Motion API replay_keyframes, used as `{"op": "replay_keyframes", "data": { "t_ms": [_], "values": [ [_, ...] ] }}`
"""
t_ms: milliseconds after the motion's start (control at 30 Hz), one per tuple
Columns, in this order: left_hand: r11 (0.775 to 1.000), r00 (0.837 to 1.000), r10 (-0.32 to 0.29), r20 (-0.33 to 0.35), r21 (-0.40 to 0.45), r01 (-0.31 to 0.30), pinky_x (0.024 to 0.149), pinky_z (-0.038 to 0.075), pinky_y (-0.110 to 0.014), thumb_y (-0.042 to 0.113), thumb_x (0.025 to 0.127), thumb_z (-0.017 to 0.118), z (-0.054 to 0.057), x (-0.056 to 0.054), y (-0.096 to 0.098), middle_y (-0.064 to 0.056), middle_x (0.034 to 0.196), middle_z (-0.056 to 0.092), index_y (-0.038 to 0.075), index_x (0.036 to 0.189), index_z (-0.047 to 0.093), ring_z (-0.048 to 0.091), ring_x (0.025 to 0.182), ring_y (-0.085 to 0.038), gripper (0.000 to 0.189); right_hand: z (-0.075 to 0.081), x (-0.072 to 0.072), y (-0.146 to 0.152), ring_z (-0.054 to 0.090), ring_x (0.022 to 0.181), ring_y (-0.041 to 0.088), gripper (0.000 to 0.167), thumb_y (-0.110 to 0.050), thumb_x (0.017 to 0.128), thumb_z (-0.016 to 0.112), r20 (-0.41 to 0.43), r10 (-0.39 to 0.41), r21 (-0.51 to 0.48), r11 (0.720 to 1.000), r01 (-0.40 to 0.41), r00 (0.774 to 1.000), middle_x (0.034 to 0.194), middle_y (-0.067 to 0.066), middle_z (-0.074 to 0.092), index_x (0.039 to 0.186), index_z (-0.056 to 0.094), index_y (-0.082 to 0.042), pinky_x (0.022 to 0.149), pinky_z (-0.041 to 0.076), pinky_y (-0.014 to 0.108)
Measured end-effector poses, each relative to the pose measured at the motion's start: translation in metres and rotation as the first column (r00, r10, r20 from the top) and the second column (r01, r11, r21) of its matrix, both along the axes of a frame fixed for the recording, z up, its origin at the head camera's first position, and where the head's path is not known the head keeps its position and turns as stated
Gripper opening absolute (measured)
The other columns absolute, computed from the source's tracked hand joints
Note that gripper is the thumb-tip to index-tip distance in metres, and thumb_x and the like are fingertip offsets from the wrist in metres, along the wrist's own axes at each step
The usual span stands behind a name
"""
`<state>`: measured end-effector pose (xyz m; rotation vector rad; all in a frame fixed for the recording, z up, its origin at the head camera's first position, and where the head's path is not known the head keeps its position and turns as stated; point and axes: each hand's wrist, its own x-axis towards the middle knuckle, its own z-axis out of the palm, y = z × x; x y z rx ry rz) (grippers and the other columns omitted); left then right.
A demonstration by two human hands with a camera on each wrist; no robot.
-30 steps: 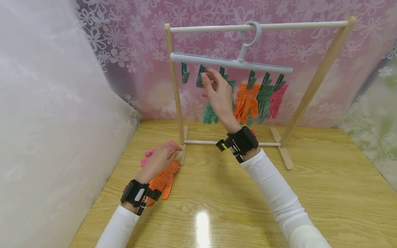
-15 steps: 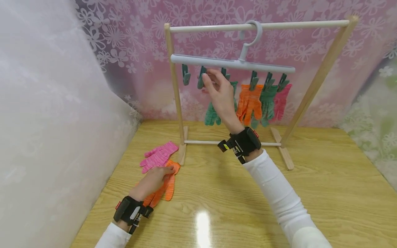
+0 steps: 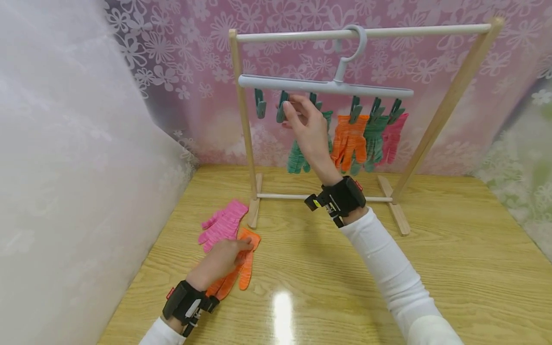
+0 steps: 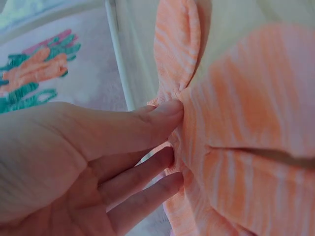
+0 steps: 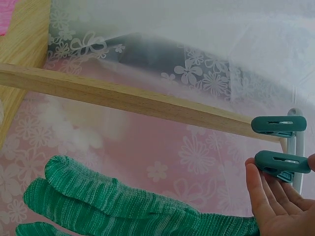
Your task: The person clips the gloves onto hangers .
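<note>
L hand (image 3: 219, 261) pinches 1 orange glove (image 3: 246, 271), R hand (image 3: 311, 132) pinches 1 of 6 clips (image 3: 282, 111), 4 hung gloves (image 3: 350, 138)

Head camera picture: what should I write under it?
Left hand pinches an orange glove near a pink glove; right hand holds a teal hanger clip.

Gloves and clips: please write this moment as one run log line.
left hand: pinches unclipped orange glove | right hand: grips empty clip, second from left | unclipped pink glove: on table
</note>
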<state>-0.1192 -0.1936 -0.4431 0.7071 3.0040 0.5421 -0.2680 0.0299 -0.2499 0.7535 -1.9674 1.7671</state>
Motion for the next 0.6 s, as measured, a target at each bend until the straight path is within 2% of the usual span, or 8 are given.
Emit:
{"op": "replay_keyframes", "data": {
  "t_ms": [100, 300, 500, 600],
  "values": [
    [0.999, 1.000, -0.026, -0.014, -0.031, 0.025, 0.083, 0.061, -0.042, -0.002, 0.085, 0.078, 0.000, 0.003, 0.011, -0.015, 0.128, 0.069, 0.003, 0.123, 0.072, 0.069, 0.110, -0.035, 0.038, 0.000, 0.000, 0.000, 0.068, 0.103, 0.033, 0.043, -0.018, 0.107, 0.055, 0.004, -0.004, 0.004, 1.000, 0.004, 1.000, 0.136, 0.018, 0.062, 0.144, 0.050, 0.002, 0.091, 0.057, 0.030],
    [0.993, 0.994, -0.090, -0.066, -0.076, 0.085, 0.075, 0.061, -0.036, 0.003, 0.088, 0.078, -0.002, 0.003, 0.035, -0.014, 0.124, 0.071, 0.004, 0.122, 0.073, 0.071, 0.102, -0.031, 0.035, 0.001, 0.002, 0.003, 0.068, 0.102, 0.034, 0.043, -0.018, 0.107, 0.055, 0.005, 0.004, 0.004, 1.000, -0.004, 1.000, 0.135, 0.019, 0.062, 0.144, 0.050, 0.002, 0.091, 0.057, 0.029],
    [0.990, 0.990, -0.132, -0.053, -0.057, 0.129, 0.061, 0.053, -0.025, 0.005, 0.092, 0.074, -0.003, -0.007, 0.052, -0.012, 0.123, 0.072, 0.005, 0.124, 0.072, 0.071, 0.089, -0.028, 0.031, 0.000, 0.003, 0.006, 0.068, 0.100, 0.032, 0.041, -0.017, 0.107, 0.055, -0.006, 0.021, 0.002, 1.000, -0.021, 1.000, 0.130, 0.020, 0.064, 0.143, 0.051, 0.002, 0.090, 0.058, 0.030],
    [0.990, 0.989, -0.141, -0.047, -0.040, 0.139, 0.067, 0.057, -0.027, 0.006, 0.093, 0.073, -0.003, -0.016, 0.057, -0.011, 0.123, 0.072, 0.004, 0.124, 0.072, 0.071, 0.094, -0.028, 0.031, 0.000, 0.003, 0.007, 0.068, 0.100, 0.031, 0.041, -0.017, 0.107, 0.055, -0.007, 0.025, 0.011, 1.000, -0.024, 1.000, 0.130, 0.020, 0.064, 0.142, 0.052, 0.002, 0.089, 0.058, 0.031]
  ]
}}
